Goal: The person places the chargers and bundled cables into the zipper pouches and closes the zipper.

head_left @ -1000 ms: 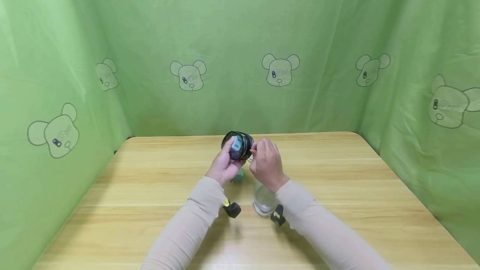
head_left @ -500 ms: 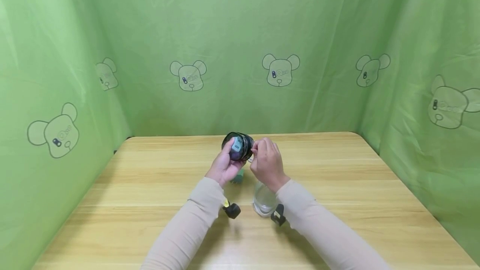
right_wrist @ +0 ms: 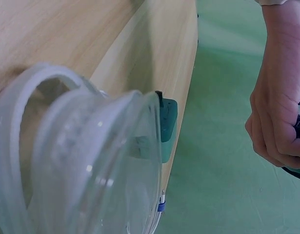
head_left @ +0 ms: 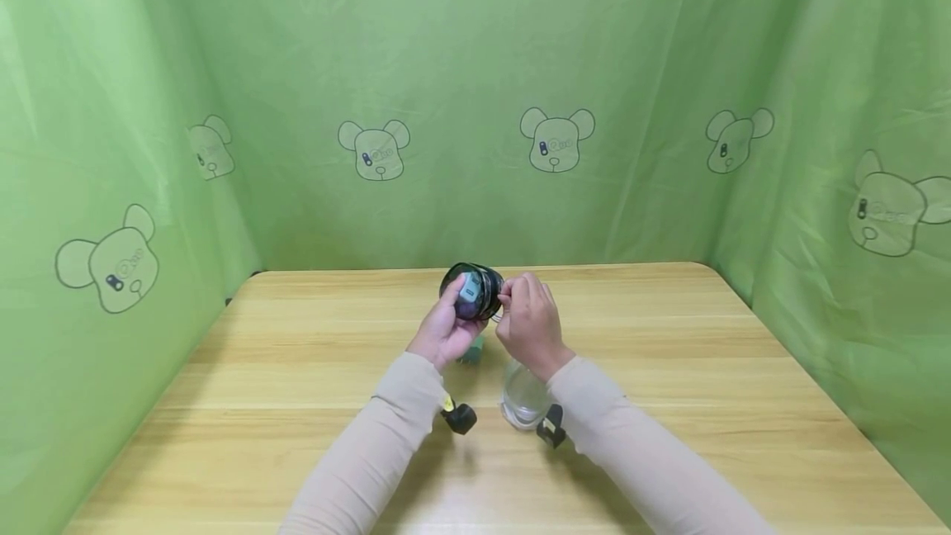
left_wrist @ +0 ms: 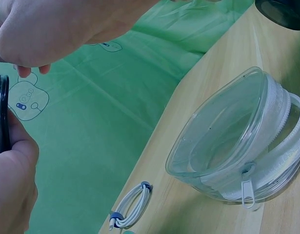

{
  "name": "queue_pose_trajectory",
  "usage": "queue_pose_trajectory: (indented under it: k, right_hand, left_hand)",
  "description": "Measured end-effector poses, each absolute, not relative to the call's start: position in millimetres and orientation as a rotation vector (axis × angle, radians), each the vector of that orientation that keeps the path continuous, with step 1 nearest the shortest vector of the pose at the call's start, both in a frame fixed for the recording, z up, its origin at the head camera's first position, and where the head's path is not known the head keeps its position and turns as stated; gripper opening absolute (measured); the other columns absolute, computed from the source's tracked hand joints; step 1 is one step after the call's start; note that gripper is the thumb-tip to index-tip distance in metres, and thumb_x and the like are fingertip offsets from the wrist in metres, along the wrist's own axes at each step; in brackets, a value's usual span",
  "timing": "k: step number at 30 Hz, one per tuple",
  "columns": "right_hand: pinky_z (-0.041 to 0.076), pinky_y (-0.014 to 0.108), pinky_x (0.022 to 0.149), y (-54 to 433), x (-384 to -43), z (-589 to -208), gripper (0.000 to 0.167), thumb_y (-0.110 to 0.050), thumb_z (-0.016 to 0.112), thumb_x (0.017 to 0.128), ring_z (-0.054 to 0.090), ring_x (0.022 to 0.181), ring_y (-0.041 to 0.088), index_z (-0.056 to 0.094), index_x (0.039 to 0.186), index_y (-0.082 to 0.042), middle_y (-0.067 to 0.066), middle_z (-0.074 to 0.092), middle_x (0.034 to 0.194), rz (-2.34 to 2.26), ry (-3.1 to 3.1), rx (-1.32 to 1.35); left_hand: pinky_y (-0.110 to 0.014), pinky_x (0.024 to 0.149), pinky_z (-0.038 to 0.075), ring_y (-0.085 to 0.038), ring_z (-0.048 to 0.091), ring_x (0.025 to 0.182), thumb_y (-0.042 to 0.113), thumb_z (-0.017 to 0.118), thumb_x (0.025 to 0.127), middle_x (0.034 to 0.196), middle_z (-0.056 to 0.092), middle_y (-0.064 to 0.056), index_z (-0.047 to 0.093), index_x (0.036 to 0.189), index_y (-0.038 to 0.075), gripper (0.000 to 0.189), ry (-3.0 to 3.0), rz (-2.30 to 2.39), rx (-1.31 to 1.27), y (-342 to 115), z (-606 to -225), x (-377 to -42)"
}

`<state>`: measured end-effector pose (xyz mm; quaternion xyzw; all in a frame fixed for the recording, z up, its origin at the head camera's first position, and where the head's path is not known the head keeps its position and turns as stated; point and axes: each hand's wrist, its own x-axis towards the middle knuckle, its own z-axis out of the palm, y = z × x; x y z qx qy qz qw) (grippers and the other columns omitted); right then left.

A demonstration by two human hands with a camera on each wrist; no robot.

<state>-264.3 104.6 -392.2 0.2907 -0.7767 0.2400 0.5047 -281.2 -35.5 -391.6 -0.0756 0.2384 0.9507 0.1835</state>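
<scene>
My left hand (head_left: 444, 327) holds a small rounded clear pouch (head_left: 486, 291) with black edging above the far part of the table. A teal block-like item (head_left: 470, 287) shows through its side, with the left thumb lying over it. At the pouch's right edge my right hand (head_left: 529, 322) has its fingertips pinched; the part between them is too small to make out. In the left wrist view the pouch's black edge (left_wrist: 1, 112) appears beside the left hand. The right wrist view has the left hand's fingers curled round the pouch's dark underside.
A clear pouch with a white zipper (left_wrist: 223, 141) stands on the table, nearer than the hands. Beyond it are a green plug adapter (right_wrist: 168, 129) and a coiled white cable (left_wrist: 132, 207). Black wrist cameras (head_left: 461, 418) hang under the forearms. Green curtain (head_left: 475, 64) encloses the table.
Almost nothing differs. Both hands and the black-edged pouch keep their places, with at most a slight shift of the whole head view.
</scene>
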Motion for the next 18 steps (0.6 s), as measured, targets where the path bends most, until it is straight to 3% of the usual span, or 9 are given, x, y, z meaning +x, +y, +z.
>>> queue_pose_trajectory:
  k: [18]
  right_hand:
    - [0.044,0.036,0.053,105.9,-266.9,-392.2,0.018,0.012,0.054,0.068,0.045,0.063,0.025,0.047,0.081,0.001,0.011,0.046,0.075,0.609,-1.859,0.687]
  left_hand:
    - [-0.023,0.085,0.053,-0.025,0.05,0.111,0.028,0.058,0.098,0.131,0.04,-0.019,0.024,0.144,-0.004,0.066,0.692,2.673,-0.213,-33.9,-392.2,-279.3]
